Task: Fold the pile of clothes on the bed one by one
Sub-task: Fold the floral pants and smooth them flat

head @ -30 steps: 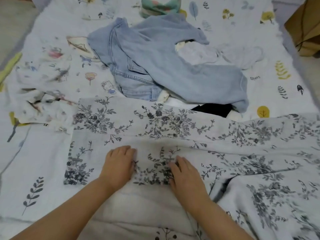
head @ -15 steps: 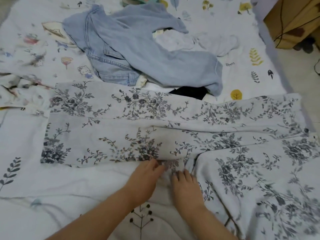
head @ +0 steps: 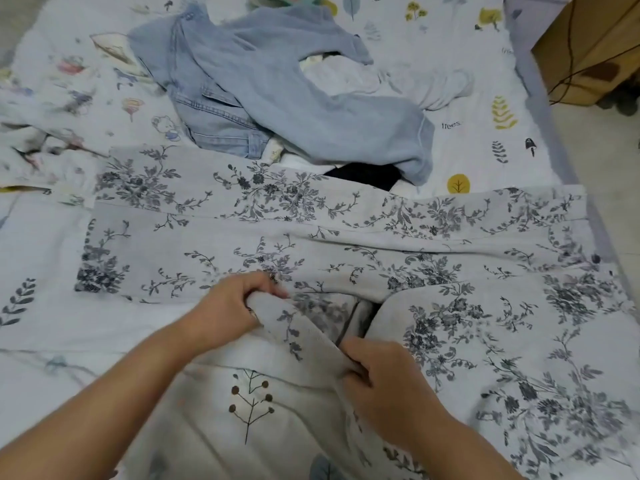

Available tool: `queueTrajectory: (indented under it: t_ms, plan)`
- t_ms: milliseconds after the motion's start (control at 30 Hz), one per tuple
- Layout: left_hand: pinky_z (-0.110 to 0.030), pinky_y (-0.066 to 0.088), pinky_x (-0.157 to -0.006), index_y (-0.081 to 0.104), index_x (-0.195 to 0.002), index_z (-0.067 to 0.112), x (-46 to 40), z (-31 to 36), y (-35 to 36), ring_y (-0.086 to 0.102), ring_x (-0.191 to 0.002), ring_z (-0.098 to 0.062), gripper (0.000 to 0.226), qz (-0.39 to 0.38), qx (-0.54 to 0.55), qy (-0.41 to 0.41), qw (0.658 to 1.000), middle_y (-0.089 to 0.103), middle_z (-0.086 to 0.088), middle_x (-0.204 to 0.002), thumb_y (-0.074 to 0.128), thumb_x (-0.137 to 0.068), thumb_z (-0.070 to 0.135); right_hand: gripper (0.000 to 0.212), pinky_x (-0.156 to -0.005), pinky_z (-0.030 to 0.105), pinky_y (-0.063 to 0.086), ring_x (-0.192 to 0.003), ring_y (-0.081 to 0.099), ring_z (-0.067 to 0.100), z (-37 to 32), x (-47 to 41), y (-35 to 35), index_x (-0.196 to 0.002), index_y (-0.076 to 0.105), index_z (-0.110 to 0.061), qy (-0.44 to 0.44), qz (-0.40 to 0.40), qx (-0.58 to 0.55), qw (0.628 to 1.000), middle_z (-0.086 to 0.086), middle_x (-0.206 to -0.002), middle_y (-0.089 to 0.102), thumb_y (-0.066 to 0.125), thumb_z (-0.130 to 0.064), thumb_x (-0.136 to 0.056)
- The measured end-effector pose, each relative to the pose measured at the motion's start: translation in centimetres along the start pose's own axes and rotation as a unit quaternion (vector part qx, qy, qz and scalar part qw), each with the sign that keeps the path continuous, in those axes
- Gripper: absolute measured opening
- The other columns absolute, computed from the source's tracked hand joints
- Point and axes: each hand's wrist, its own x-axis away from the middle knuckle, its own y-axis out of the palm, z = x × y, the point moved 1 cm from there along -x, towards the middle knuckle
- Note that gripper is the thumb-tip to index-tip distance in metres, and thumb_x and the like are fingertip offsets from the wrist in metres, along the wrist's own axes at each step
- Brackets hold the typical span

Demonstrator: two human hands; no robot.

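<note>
1. Head view: my left hand (head: 228, 315) grips a fold of the floral garment (head: 346, 237), fingers curled round it.
2. My right hand (head: 384, 382) pinches the same fold's nearer end.
3. That garment spreads across the bed (head: 485, 109) toward its right edge.
4. Jeans (head: 277, 98) lie crumpled behind it.

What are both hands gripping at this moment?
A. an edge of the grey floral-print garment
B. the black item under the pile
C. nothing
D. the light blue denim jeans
A: the left hand and right hand both pinch an edge of the grey floral-print garment.
</note>
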Motion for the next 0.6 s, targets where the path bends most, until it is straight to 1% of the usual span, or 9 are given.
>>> queueTrajectory:
  t_ms: [33, 67, 167, 267, 367, 433, 500, 533, 600]
  plan:
    - [-0.014, 0.039, -0.057, 0.048, -0.057, 0.022, 1.0, 1.0, -1.6, 0.051, -0.058, 0.000, 0.024, -0.013, 0.027, -0.011, 1.000, 0.057, 0.013, -0.060, 0.071, -0.052, 0.027, 0.018, -0.047, 0.022, 0.020, -0.048, 0.030, 0.011, -0.4, 0.1, 0.1, -0.056, 0.029, -0.025, -0.012, -0.006, -0.014, 1.000, -0.006, -0.049, 0.036, 0.040, -0.020, -0.070]
    - [-0.013, 0.031, -0.050, 0.045, -0.055, 0.020, 1.9, 1.6, -3.2, 0.041, -0.051, -0.004, 0.025, -0.023, 0.039, -0.019, 0.999, 0.047, 0.008, -0.053, 0.068, -0.045, 0.026, 0.017, -0.047, 0.021, 0.021, -0.047, 0.031, 0.010, -0.9, 0.1, 0.2, -0.058, 0.032, -0.027, -0.031, -0.014, -0.019, 0.999, -0.008, -0.050, 0.038, 0.040, -0.021, -0.072]
    - [-0.018, 0.027, -0.046, 0.054, -0.062, 0.016, 5.0, 1.5, -8.7, 0.038, -0.051, -0.015, 0.020, -0.060, 0.055, -0.023, 0.996, 0.048, -0.004, -0.055, 0.068, -0.047, 0.013, 0.008, -0.050, 0.025, 0.029, -0.050, 0.038, 0.013, -3.4, -0.1, 0.6, -0.069, 0.043, -0.020, -0.097, -0.023, -0.053, 0.994, -0.004, -0.052, 0.041, 0.043, -0.019, -0.078]
    - [-0.022, 0.041, -0.056, 0.065, -0.078, 0.015, 7.4, 0.5, -13.8, 0.051, -0.052, -0.031, 0.031, -0.109, 0.103, -0.010, 0.989, 0.062, -0.019, -0.067, 0.085, -0.056, 0.024, 0.007, -0.052, 0.021, 0.032, -0.054, 0.044, 0.014, -5.4, -0.8, 0.3, -0.078, 0.049, -0.025, -0.115, -0.014, -0.108, 0.987, -0.004, -0.056, 0.048, 0.045, -0.020, -0.080]
    - [-0.039, 0.056, -0.062, 0.063, -0.097, 0.003, 8.6, 0.3, -16.4, 0.064, -0.070, -0.042, 0.052, -0.130, 0.206, -0.026, 0.969, 0.060, -0.039, -0.086, 0.089, -0.058, 0.026, 0.005, -0.050, 0.020, 0.033, -0.049, 0.040, 0.006, -5.5, -2.4, 0.2, -0.078, 0.051, -0.025, -0.090, 0.008, -0.157, 0.983, -0.011, -0.052, 0.044, 0.048, -0.023, -0.081]
    - [-0.045, 0.054, -0.056, 0.070, -0.090, 0.013, 8.0, -0.1, -15.9, 0.062, -0.070, -0.045, 0.054, 0.015, 0.189, -0.069, 0.979, 0.059, -0.041, -0.088, 0.093, -0.047, 0.035, 0.007, -0.053, 0.021, 0.034, -0.050, 0.038, 0.004, -4.9, -3.8, 0.9, -0.084, 0.057, -0.026, -0.065, 0.030, -0.114, 0.991, -0.012, -0.054, 0.045, 0.050, -0.027, -0.087]
    - [-0.031, 0.051, -0.060, 0.070, -0.084, 0.016, 6.9, -1.8, -13.5, 0.063, -0.072, -0.029, 0.027, 0.140, 0.179, -0.137, 0.964, 0.067, -0.024, -0.092, 0.083, -0.062, 0.026, 0.019, -0.064, 0.022, 0.038, -0.066, 0.048, 0.004, -3.8, -5.2, 1.9, -0.110, 0.059, -0.025, -0.024, 0.037, -0.029, 0.999, -0.011, -0.076, 0.057, 0.049, -0.026, -0.093]
    - [-0.028, 0.046, -0.061, 0.066, -0.087, 0.016, 6.4, -2.8, -12.0, 0.059, -0.072, -0.025, 0.016, 0.188, 0.165, -0.178, 0.952, 0.066, -0.019, -0.093, 0.074, -0.074, 0.019, 0.030, -0.073, 0.023, 0.040, -0.083, 0.051, 0.008, -3.1, -5.6, 2.4, -0.124, 0.052, -0.022, 0.000, 0.038, 0.022, 0.999, -0.005, -0.095, 0.060, 0.046, -0.027, -0.095]
    - [-0.033, 0.045, -0.071, 0.056, -0.113, 0.009, 5.7, -5.9, -9.6, 0.055, -0.076, -0.026, 0.029, 0.242, 0.139, -0.245, 0.928, 0.060, -0.018, -0.094, 0.065, -0.085, 0.015, 0.042, -0.091, 0.027, 0.038, -0.112, 0.045, 0.017, -1.3, -6.0, 3.5, -0.138, 0.037, -0.019, 0.043, 0.012, 0.125, 0.991, 0.003, -0.124, 0.052, 0.040, -0.032, -0.098]
